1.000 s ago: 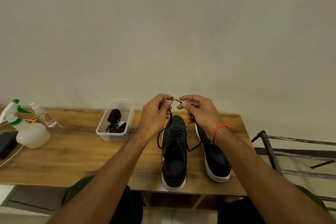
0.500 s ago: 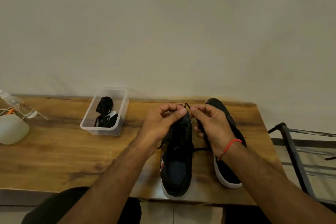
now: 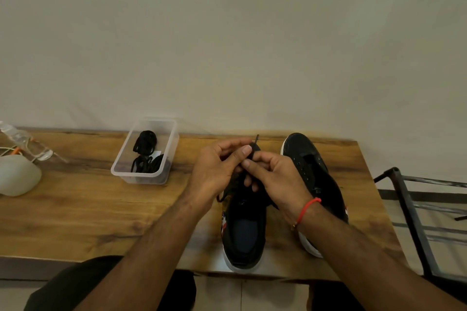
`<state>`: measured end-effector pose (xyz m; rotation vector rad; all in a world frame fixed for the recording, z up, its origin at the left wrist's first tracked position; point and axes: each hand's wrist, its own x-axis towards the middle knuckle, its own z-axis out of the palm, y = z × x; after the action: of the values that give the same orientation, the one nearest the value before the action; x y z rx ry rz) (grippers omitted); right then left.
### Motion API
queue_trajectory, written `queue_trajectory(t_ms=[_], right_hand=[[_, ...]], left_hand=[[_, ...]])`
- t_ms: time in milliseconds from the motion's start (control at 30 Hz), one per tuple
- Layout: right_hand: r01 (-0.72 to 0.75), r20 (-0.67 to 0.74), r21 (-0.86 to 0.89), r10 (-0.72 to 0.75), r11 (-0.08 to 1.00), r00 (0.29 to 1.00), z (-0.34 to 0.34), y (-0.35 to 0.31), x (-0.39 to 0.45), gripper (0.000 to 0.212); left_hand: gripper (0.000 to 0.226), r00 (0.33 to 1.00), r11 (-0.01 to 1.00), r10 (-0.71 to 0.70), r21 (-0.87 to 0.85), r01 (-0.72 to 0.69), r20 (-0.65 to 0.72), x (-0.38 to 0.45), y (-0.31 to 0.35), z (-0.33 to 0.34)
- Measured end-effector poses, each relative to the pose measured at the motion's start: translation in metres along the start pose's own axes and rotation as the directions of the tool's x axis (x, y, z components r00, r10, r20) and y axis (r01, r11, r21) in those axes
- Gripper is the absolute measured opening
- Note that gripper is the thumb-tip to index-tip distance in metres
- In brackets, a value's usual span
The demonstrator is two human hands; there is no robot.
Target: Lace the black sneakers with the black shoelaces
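Hands, left (image 3: 214, 169) and right (image 3: 275, 177), both pinching shoelace (image 3: 254, 146) above sneaker (image 3: 243, 230).

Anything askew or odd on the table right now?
Nothing stands out. Both black sneakers sit upright on the wooden table; spare laces lie inside the clear plastic container. Both hands pinch the shoelace.

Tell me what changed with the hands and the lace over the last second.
Both hands came down from above the shoes and closed together: the left hand and right hand now meet over the left sneaker, pinching the lace, whose tip points up between the fingertips. A second ago the two lace ends were held apart. The right sneaker and the tub of spare laces stayed put on the table.
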<state>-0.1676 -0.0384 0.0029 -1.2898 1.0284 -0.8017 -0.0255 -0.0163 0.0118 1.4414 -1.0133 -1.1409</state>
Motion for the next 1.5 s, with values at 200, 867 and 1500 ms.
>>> queue_trajectory(t_ms=[200, 867, 1500], right_hand=[[0.035, -0.063, 0.057, -0.032, 0.998, 0.998, -0.007, -0.004, 0.007, 0.011], [0.081, -0.113, -0.052, -0.087, 0.995, 0.99, -0.022, -0.011, 0.018, 0.007], [0.089, -0.169, -0.015, -0.09, 0.996, 0.981, -0.033, -0.019, 0.019, 0.01]], left_hand=[[0.016, 0.999, 0.988, 0.04, 0.149, -0.042, 0.017, -0.002, -0.002, -0.008], [0.021, 0.947, 0.938, -0.107, 0.347, -0.004, 0.302, -0.004, 0.008, -0.01], [0.023, 0.883, 0.96, -0.28, 0.081, 0.27, 0.377, 0.0, 0.008, -0.024]])
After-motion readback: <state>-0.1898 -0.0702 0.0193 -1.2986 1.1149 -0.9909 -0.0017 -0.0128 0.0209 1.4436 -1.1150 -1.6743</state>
